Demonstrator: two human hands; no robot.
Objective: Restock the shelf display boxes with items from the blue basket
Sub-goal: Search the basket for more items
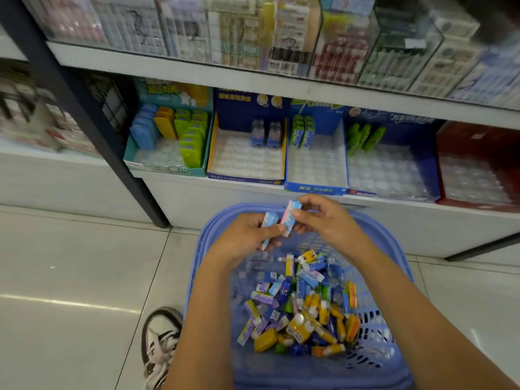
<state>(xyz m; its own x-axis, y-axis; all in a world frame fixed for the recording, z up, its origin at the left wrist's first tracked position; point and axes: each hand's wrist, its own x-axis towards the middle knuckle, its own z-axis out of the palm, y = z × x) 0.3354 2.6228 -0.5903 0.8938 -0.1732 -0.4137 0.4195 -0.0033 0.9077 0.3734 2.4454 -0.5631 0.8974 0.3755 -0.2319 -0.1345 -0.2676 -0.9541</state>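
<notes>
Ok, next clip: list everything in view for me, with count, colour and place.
blue basket: one, blue, on the floor before the shelf
loose packs: many, mixed colours, inside the basket
held packs: two, pink and light blue, above the basket's far rim
display boxes: five, one teal, three blue, one red, lower shelf
upper-shelf stock: many, blurred, top shelf
shoe: one, white and black, floor left of basket
hands: left hand and right hand, each gripping one held pack

shop | stocked shelf (pixel 197 71) | display boxes (pixel 247 153) of small goods
</notes>
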